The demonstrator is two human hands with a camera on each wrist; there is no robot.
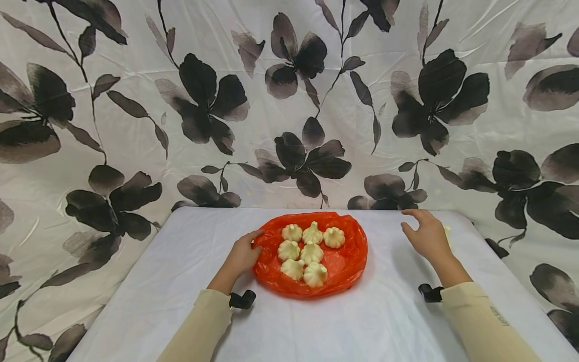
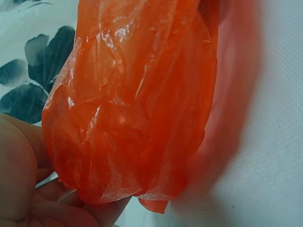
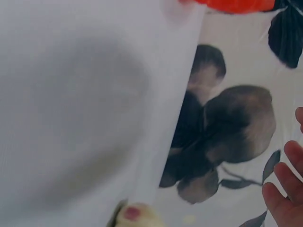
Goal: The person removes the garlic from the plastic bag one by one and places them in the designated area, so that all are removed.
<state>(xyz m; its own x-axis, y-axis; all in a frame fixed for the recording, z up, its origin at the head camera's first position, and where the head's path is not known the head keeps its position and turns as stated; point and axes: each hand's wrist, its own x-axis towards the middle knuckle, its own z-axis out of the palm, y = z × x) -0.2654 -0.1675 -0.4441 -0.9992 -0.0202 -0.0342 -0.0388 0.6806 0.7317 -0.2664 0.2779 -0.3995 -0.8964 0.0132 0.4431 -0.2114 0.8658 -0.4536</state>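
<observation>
A red plastic bag [image 1: 355, 261] lies spread wide on the table, its rim bunched up in a ring. Inside sit several pale garlic bulbs [image 1: 312, 254], mostly with stems up. My left hand [image 1: 242, 255] holds the bag's left edge between thumb and fingers. In the left wrist view the crumpled bag side [image 2: 132, 104] hides its fingertips. To the right of the bag, my right hand [image 1: 427, 236] hovers over the table, thumb and fingers apart, holding nothing. Just past it shows a pale yellowish thing [image 1: 447, 232], mostly hidden by the hand.
A white cloth covers the table [image 1: 375, 327]. Behind its far edge hangs a white curtain with dark flowers [image 1: 298, 161]. At the right wrist view's bottom edge, a pale thing with a pink spot [image 3: 137, 216] is cut off by the frame.
</observation>
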